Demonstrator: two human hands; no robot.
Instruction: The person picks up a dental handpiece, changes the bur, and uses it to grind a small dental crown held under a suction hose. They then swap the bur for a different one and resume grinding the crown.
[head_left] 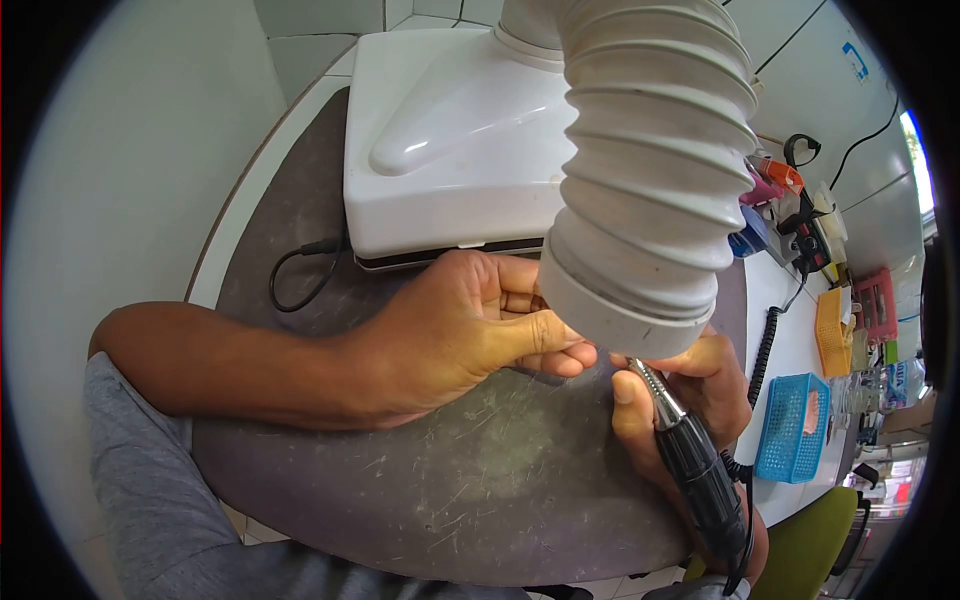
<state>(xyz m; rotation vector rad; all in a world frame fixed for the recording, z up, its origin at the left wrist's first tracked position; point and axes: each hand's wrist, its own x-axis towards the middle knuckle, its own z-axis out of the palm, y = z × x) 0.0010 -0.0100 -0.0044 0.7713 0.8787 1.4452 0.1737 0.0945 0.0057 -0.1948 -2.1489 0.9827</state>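
One black handpiece (700, 475) slants over the near right corner of the desk (480, 520), pinched in the right hand (717, 385) — the left hand (455, 330) curls near its tip, partly covered by the ribbed hose (655, 170), so that grip cannot be told.

Ribbed hose (650, 170) blocks above; grey mat (450, 505) lies clear.

Bench (470, 490): 2 hands, i.e. 1 left hand (465, 330), 1 right hand (712, 385); 1 rotary handpiece (697, 465); 1 ribbed hose (655, 170). Far edge: 1 white housing (455, 190). Beyond right edge: 1 blue basket (790, 430), 1 yellow basket (829, 338).
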